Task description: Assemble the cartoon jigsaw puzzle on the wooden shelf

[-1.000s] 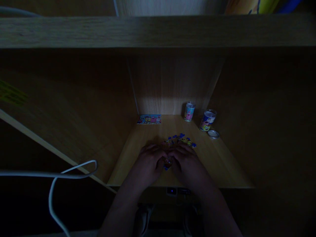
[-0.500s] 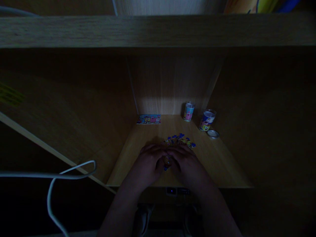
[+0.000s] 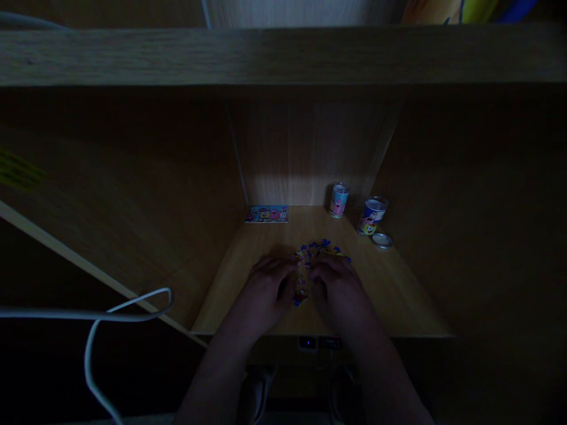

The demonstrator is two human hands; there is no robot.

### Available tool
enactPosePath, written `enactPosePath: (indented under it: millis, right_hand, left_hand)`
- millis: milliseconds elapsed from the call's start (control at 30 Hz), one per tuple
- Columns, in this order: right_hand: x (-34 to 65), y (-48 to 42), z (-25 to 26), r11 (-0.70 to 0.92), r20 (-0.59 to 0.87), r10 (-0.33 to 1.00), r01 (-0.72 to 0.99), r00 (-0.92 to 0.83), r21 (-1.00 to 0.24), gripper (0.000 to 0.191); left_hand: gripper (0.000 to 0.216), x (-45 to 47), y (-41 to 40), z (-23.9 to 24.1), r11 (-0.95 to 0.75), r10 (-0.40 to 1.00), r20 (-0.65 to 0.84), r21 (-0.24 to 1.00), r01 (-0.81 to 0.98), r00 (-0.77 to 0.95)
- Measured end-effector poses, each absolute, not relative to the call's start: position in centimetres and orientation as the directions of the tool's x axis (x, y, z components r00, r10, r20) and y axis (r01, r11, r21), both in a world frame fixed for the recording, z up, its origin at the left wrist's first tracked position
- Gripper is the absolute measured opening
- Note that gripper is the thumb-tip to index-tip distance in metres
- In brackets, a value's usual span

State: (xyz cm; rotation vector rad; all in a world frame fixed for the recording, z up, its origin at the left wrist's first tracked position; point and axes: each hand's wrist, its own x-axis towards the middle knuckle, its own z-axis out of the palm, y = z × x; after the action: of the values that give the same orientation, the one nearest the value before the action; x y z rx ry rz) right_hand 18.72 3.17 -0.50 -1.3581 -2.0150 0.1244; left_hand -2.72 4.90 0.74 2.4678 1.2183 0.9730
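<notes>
Loose jigsaw puzzle pieces [image 3: 325, 242], mostly blue and yellow, lie in a cluster on the wooden board just beyond my hands. My left hand [image 3: 271, 286] rests at the left of the cluster with its fingers curled; whatever is in them is hidden. My right hand [image 3: 339, 283] is across from it, fingers bent together at a small blue puzzle piece [image 3: 309, 265]. Between the two hands runs a short column of joined-looking pieces [image 3: 302, 283], ending near me in a dark blue one. The scene is dim and fingertips are hard to make out.
A colourful cartoon picture card [image 3: 266, 214] lies at the back left. Two cartoon-printed cans, one at the back [image 3: 338, 200] and one nearer [image 3: 372, 216], stand right, beside a round metal lid [image 3: 381, 240]. A shelf edge [image 3: 283, 56] crosses above; a white cable [image 3: 91, 354] hangs left.
My hands have moved apart from each other, the right one shifting slightly rightward. More of the puzzle pieces between them now shows. The cans, lid and card have stayed put.
</notes>
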Motion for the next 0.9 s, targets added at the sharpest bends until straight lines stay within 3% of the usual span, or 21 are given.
enactPosePath:
  millis: [100,300,467,633,767,900]
  right_hand:
    - [18.8,3.2,-0.6,0.421,0.493,0.850,0.802,-0.186,-0.423,0.017]
    - [18.8,2.9,-0.8,0.521,0.491,0.815,0.760,-0.308,-0.388,0.033]
    - [18.7,2.9,-0.6,0.479,0.483,0.838,0.768,-0.254,-0.426,0.027]
    - [18.8,2.6,-0.1,0.568,0.476,0.804,0.696,-0.356,-0.439,0.011]
    - [19.0,2.5,0.0,0.574,0.446,0.809,0.683,-0.384,-0.452,0.028]
    - [19.1,2.7,0.2,0.590,0.439,0.802,0.651,-0.404,-0.478,0.031]
  left_hand:
    - [0.028,-2.8,5.0,0.4,-0.598,0.795,0.435,0.442,0.669,0.423]
    - [0.029,-2.8,5.0,0.4,-0.600,0.790,0.448,0.426,0.677,0.419]
    - [0.023,-2.7,4.9,0.8,-0.597,0.791,0.462,0.441,0.670,0.401]
    - [0.014,-2.8,4.8,1.0,-0.588,0.803,0.424,0.446,0.675,0.419]
    - [0.018,-2.7,4.8,1.3,-0.570,0.814,0.413,0.430,0.700,0.409]
    - [0.017,-2.7,4.8,1.5,-0.571,0.813,0.423,0.447,0.689,0.399]
